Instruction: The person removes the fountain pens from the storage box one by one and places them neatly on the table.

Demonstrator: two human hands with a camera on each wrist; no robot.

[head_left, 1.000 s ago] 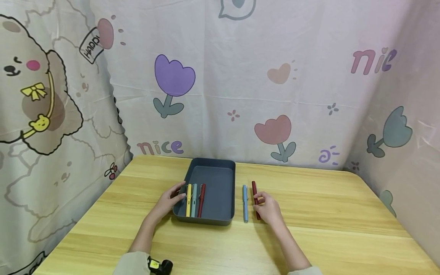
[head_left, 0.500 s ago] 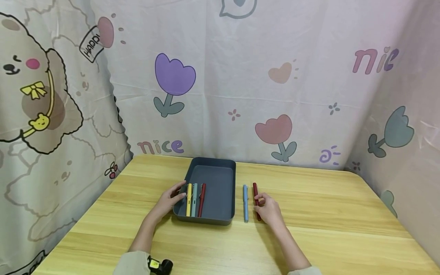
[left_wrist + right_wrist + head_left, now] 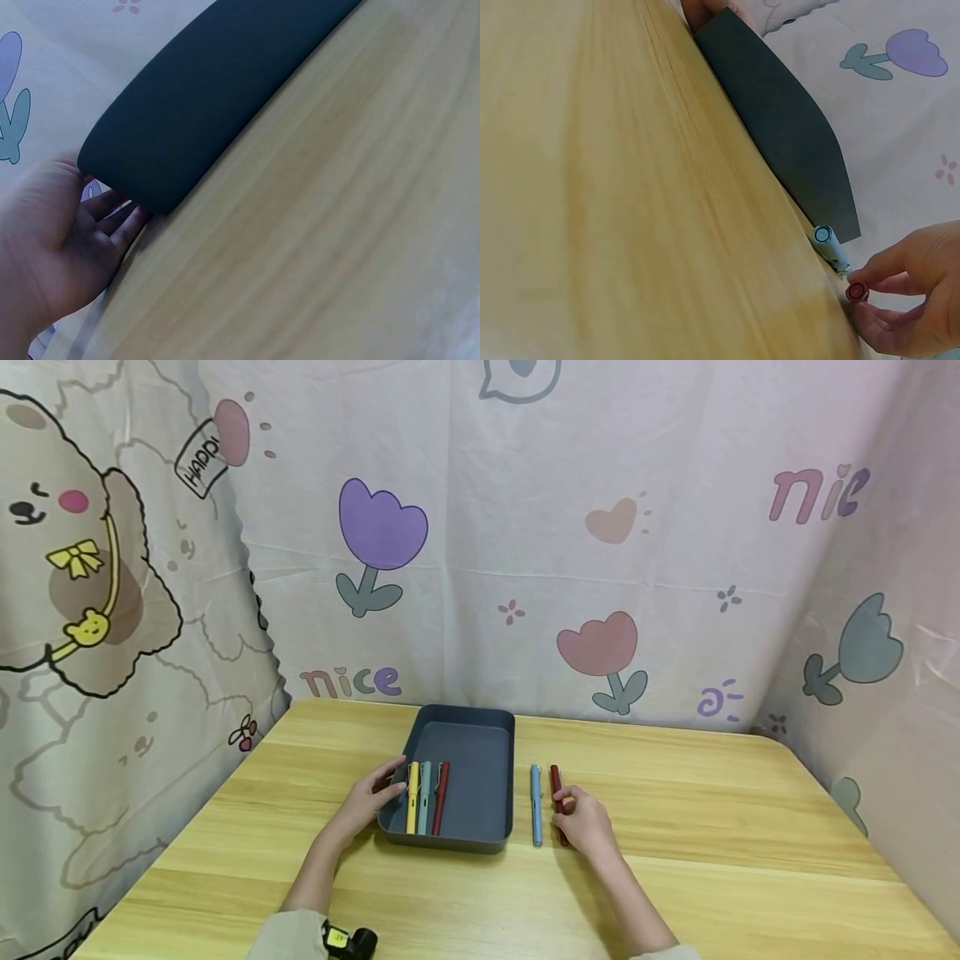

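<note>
A dark grey tray (image 3: 480, 760) lies on the table, with a yellow pen (image 3: 412, 798), a teal pen (image 3: 425, 798) and a dark red pen (image 3: 442, 798) side by side in its left part. My left hand (image 3: 369, 793) holds the tray's left wall, the thumb at the rim; the left wrist view has that hand (image 3: 71, 240) against the tray's end. To the tray's right, my right hand (image 3: 587, 820) pinches another dark red pen (image 3: 556, 778) between thumb and fingers. Beside it lies a light blue pen (image 3: 536, 806), nearly parallel. In the right wrist view the pinched pen's round end (image 3: 857, 292) faces the camera.
The wooden table (image 3: 712, 810) reaches back to a printed cloth (image 3: 487, 527) hanging behind it. Another cloth side stands along the left. A small black device (image 3: 351, 941) sits at the left sleeve cuff.
My right hand has slid the pinched red pen a little toward me, so its far end now sits about level with the blue pen's. My left hand and the tray have stayed put.
</note>
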